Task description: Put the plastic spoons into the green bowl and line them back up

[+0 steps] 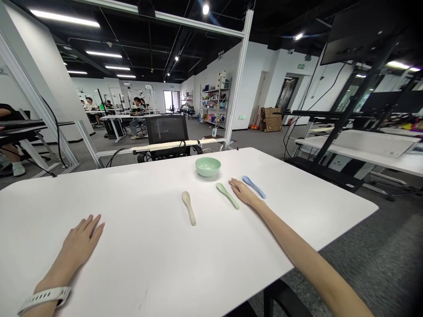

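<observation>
My left hand (pixel 81 240) rests flat on the left of the white table (pixel 139 264), fingers stretched out, holding nothing. Farther off, my right hand (pixel 242 191) lies between a green spoon (pixel 228 196) and a blue spoon (pixel 254 186). Its fingers are extended and seem to hold nothing; whether it touches the blue spoon I cannot tell. To the left of the green spoon lies a beige spoon (pixel 188 208). A light green bowl (pixel 208 167) stands upright beyond the spoons, near the table's far edge.
Past the far edge are a metal frame (pixel 238 79) and a black mesh chair (pixel 167 130). A black chair arm (pixel 286 299) shows at the near edge. Other people sit at desks in the background. A second white desk (pixel 373 152) stands at the right.
</observation>
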Action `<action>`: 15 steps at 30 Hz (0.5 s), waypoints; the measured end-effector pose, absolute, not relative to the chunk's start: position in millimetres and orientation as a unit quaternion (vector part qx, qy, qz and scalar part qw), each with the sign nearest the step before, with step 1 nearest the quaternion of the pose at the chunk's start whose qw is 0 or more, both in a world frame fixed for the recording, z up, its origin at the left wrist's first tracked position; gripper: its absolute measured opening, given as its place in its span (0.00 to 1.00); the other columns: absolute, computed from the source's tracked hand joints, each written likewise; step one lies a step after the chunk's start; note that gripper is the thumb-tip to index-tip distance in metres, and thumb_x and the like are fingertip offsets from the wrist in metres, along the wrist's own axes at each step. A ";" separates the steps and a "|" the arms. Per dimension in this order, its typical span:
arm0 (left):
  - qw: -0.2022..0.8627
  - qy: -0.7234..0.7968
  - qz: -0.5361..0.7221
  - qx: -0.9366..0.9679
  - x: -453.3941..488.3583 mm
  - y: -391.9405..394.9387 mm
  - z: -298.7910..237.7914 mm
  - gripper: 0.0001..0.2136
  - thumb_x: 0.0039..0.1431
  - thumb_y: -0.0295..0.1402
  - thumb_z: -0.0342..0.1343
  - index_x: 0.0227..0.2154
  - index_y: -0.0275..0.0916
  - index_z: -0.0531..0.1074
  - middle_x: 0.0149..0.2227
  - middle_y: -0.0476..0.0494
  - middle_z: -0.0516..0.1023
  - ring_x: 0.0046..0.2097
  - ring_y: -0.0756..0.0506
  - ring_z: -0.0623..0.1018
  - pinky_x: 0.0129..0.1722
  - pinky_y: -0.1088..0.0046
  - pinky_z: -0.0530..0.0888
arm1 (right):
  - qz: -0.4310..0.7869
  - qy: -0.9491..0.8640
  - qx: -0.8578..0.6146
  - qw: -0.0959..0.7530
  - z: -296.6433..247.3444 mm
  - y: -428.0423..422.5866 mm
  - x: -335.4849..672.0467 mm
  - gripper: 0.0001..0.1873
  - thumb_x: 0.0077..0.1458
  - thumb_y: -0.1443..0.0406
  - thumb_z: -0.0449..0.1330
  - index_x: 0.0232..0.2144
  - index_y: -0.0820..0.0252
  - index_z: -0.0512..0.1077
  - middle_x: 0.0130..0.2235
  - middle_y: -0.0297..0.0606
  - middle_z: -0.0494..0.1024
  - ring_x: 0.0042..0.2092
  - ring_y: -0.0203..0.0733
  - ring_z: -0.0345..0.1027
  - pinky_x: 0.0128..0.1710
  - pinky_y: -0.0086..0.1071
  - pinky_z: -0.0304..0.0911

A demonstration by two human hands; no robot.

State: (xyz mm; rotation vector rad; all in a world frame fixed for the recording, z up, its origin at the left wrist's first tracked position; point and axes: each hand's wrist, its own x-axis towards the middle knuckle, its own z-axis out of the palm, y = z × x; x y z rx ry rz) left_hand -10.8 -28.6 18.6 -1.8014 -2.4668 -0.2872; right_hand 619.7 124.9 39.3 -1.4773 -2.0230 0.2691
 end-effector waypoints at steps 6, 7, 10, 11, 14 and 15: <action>0.021 -0.802 -0.095 -0.589 -9.9 -29.0 17.8 0.38 0.71 0.46 0.30 0.72 0.26 0.63 0.76 0.26 0.62 0.76 0.28 0.62 0.73 0.46 0.61 | 0.093 -0.740 -0.534 0.398 70.0 100.2 569.1 0.24 0.71 0.61 0.47 0.59 0.60 0.76 0.53 0.52 0.82 0.55 0.54 0.76 0.61 0.50 0.68; 0.019 -0.802 -0.097 -0.589 -10.0 -29.2 17.4 0.38 0.70 0.46 0.30 0.72 0.26 0.63 0.76 0.26 0.62 0.76 0.28 0.62 0.73 0.46 0.61 | 0.117 -0.752 -0.522 0.386 72.8 91.9 552.0 0.24 0.71 0.60 0.49 0.59 0.61 0.76 0.49 0.49 0.82 0.50 0.52 0.77 0.57 0.48 0.70; 0.026 -0.802 -0.111 -0.587 -10.5 -29.3 16.5 0.37 0.70 0.46 0.32 0.71 0.27 0.65 0.75 0.27 0.64 0.76 0.28 0.64 0.73 0.46 0.62 | 0.178 -0.777 -0.506 0.328 74.3 62.6 496.6 0.25 0.70 0.55 0.56 0.62 0.64 0.74 0.41 0.46 0.82 0.42 0.51 0.77 0.50 0.43 0.71; 0.029 -0.800 -0.117 -0.588 -10.7 -29.3 16.4 0.37 0.70 0.46 0.32 0.70 0.27 0.66 0.74 0.27 0.65 0.75 0.28 0.64 0.72 0.46 0.63 | 0.194 -0.781 -0.505 0.311 73.0 53.0 479.5 0.26 0.70 0.54 0.57 0.62 0.64 0.74 0.39 0.44 0.82 0.41 0.50 0.77 0.48 0.42 0.71; 0.035 -0.798 -0.120 -0.589 -10.9 -29.2 16.4 0.37 0.69 0.45 0.32 0.70 0.26 0.67 0.74 0.26 0.66 0.75 0.28 0.65 0.72 0.46 0.64 | 0.221 -0.800 -0.482 0.281 65.7 30.7 442.1 0.26 0.67 0.55 0.63 0.62 0.61 0.74 0.38 0.43 0.82 0.40 0.49 0.77 0.46 0.39 0.70; 0.035 -0.798 -0.116 -0.590 -10.8 -29.4 16.6 0.37 0.69 0.45 0.32 0.70 0.26 0.66 0.74 0.26 0.65 0.75 0.28 0.64 0.72 0.46 0.63 | 0.223 -0.806 -0.471 0.280 63.0 26.6 435.0 0.26 0.65 0.56 0.65 0.61 0.60 0.74 0.40 0.44 0.82 0.41 0.49 0.77 0.46 0.39 0.70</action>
